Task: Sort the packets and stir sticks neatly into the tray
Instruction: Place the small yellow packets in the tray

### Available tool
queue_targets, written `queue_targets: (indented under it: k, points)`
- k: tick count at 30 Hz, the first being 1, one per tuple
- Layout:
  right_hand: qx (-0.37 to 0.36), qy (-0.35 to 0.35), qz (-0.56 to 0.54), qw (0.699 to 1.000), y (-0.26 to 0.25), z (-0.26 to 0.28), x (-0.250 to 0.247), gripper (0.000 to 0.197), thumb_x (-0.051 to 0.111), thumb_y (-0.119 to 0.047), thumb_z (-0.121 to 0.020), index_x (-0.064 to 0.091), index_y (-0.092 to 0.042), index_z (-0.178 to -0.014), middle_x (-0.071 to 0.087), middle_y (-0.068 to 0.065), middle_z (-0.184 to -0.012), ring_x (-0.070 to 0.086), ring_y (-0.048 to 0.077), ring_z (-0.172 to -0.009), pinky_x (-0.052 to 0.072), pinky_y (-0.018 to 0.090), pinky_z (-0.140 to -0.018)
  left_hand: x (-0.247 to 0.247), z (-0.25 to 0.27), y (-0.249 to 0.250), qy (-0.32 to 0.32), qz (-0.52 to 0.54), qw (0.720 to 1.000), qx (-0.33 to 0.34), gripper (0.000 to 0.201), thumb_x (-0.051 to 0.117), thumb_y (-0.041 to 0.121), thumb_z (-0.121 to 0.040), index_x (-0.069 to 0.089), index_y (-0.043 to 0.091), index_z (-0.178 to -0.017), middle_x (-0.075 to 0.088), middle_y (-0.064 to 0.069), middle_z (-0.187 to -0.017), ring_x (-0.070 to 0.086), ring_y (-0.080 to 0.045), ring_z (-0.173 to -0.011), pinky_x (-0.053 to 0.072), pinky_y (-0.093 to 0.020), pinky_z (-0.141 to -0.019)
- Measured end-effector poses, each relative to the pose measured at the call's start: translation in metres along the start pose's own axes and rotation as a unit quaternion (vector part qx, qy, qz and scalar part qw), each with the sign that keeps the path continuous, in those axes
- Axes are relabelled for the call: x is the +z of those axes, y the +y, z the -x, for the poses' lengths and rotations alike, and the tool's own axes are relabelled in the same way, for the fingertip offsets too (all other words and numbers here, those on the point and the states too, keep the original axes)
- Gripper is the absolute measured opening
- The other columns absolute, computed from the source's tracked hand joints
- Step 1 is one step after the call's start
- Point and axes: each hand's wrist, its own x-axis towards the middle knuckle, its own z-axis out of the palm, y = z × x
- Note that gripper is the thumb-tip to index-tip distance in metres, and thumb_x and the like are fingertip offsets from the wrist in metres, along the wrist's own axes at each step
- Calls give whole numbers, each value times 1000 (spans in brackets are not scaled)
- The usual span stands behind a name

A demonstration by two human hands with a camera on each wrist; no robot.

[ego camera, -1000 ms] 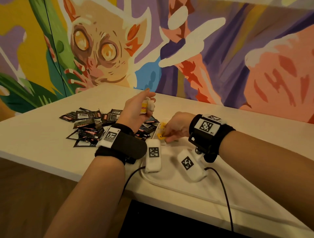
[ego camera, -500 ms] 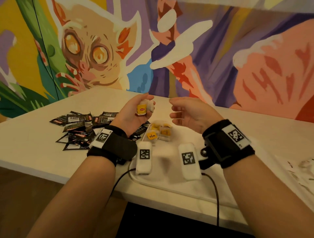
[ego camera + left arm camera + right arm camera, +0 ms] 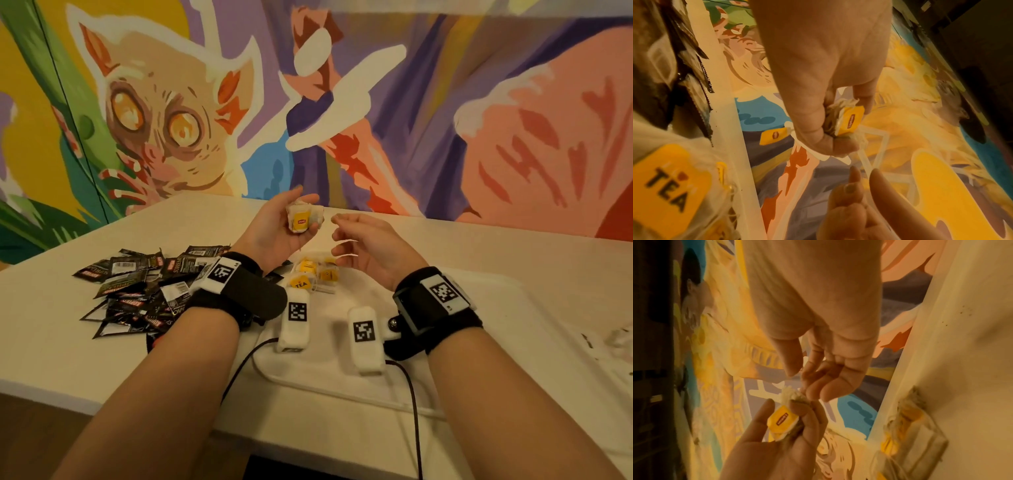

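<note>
My left hand (image 3: 301, 205) is raised above the table and grips a small bundle of tea bags (image 3: 303, 221) with yellow tags; the left wrist view shows the bundle (image 3: 851, 121) squeezed between thumb and fingers. My right hand (image 3: 356, 236) hovers just right of it, fingers loosely curled, and I see nothing plainly held; its fingertips (image 3: 813, 392) are almost at the bundle (image 3: 783, 420). More yellow-tagged tea bags (image 3: 313, 274) lie in the white tray (image 3: 329, 393). A heap of black packets (image 3: 137, 284) lies on the table to the left. No stir sticks are in view.
The white table (image 3: 51, 342) runs back to a painted mural wall (image 3: 445, 120). Its front edge is just under my forearms. Black cables (image 3: 414, 411) trail from the wrist cameras over the tray's near rim. Dark specks (image 3: 609, 339) mark the table at far right.
My right hand lifted off the tea bags in the tray and came up beside the left hand. The left hand kept its bundle and rose slightly.
</note>
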Motion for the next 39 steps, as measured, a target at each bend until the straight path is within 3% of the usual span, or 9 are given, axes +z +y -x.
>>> queue_targets:
  k: [5,8,11,14,17,24,28,32,39]
  points:
    - [-53,-1,33,998,0,-1,-8,15,60,-21,-90,59,-18,-104,57,4,-90,57,15,-70,51,24,-58,4,-2,-4,-84,-7,996,-38,28,39,6,-95,55,-3,-117,57,-21,-115,61,-25,-99,56,-28,-83]
    - [-81,3,72,994,2,3,-5,6,64,-16,-87,60,-15,-92,60,2,-83,56,12,-70,48,25,-63,7,1,-6,-113,-64,990,-62,34,41,5,-96,51,-5,-126,58,-23,-125,57,-26,-116,49,-31,-96]
    - [-81,39,34,995,6,4,-7,5,64,-9,-86,60,-9,-85,60,5,-75,54,13,-64,47,22,-60,9,3,-6,-89,-55,992,-65,31,43,5,-96,50,-4,-125,59,-23,-119,61,-26,-109,54,-32,-88]
    - [-59,64,-39,995,11,6,-11,17,63,-7,-86,59,1,-100,61,10,-78,54,14,-64,45,18,-53,7,9,-5,-68,-49,993,-87,25,41,8,-98,55,-2,-115,62,-22,-109,69,-26,-91,60,-27,-67]
    - [-33,102,-114,988,13,7,-15,8,61,-5,-87,58,-3,-94,60,10,-79,53,13,-62,46,16,-50,-2,13,-3,-21,-20,994,-102,20,41,9,-98,58,2,-106,59,-21,-105,68,-27,-80,58,-25,-55]
    - [-2,50,-222,974,9,16,-13,27,44,9,-92,52,9,-118,59,19,-97,59,21,-80,56,22,-67,-18,23,-4,-7,11,996,-83,20,46,20,-97,62,8,-100,57,-12,-86,59,-15,-63,51,-17,-50]
    - [-5,38,-243,969,5,18,-14,22,41,13,-90,54,5,-106,58,18,-87,60,24,-79,57,23,-65,-24,23,-2,14,-18,997,-74,22,63,35,-81,57,15,-87,60,-5,-80,55,-12,-61,46,-15,-41]
    - [-22,29,-257,966,-1,17,-20,23,40,10,-92,55,-8,-93,58,15,-90,59,24,-75,55,18,-55,-27,25,1,16,-111,993,-34,16,60,24,-85,52,10,-88,57,-5,-77,57,-10,-53,40,-12,-31]
    - [-64,-15,-417,906,-11,21,-24,30,28,14,-93,53,0,-98,49,28,-127,59,36,-97,59,34,-69,-29,21,1,47,-92,994,-29,7,47,11,-97,54,9,-95,52,-7,-76,62,-10,-52,46,-13,-38]
